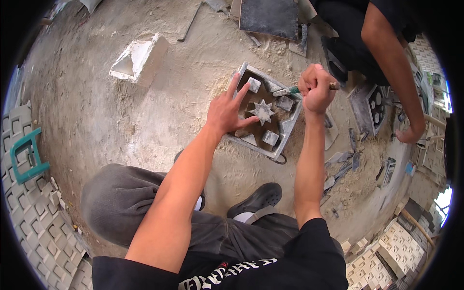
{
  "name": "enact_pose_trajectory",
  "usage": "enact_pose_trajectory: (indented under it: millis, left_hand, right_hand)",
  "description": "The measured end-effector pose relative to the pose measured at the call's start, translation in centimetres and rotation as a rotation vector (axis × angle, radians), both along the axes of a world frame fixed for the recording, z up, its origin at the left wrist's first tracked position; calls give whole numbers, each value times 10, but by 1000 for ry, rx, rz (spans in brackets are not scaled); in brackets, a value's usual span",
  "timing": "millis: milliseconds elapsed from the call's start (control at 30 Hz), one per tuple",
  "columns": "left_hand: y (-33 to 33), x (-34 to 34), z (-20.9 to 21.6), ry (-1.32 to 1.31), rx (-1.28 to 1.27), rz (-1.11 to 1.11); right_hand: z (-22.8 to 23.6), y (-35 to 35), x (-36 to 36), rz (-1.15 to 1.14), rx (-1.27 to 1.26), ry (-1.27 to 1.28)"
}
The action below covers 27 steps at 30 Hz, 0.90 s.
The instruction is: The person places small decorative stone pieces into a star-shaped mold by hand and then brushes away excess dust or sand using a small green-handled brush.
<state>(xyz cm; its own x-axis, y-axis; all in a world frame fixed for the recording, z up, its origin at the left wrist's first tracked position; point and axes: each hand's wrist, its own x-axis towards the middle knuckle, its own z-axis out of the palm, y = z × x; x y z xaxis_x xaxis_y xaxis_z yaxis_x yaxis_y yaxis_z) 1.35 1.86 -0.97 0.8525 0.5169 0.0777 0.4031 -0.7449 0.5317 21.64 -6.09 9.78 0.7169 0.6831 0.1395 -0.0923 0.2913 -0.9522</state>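
On the ground in front of me a square grey mould (290,126) lies turned at an angle. A pointed star (263,112) stands in its middle, with several small blocks (270,138) around it on a brown base. My left hand (227,110) spreads its fingers over the mould's left side, the thumb reaching toward the star; it holds nothing. Above the right edge, my right hand (316,89) is closed around the handle of a brush (293,90). The brush has a green part and a pale tip, which points left over the mould near a corner block.
A white-topped hollow block (137,60) sits at the far left. At the right a co-worker's arm (398,63) reaches down near another mould (361,108) with round shapes. Elsewhere are a dark board (268,18), a teal stool (30,155), stacked patterned blocks (36,212) and loose strips (343,162).
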Motion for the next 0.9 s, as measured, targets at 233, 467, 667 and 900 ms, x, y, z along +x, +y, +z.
enact_pose_trajectory:
  millis: [233,467,667,900]
  left_hand:
    - [0,2,1,6,22,-5]
    - [-4,10,2,-18,14,-18]
    - [-1,4,1,-16,27,-8]
    - [-1,2,1,-1,25,-7]
  right_hand:
    - [-41,-1,11,122,-105,76]
    - [-45,-21,11,284,-139,-25]
    - [-37,-13,10,42,43,112]
    - [13,-25,7,229,95,-38]
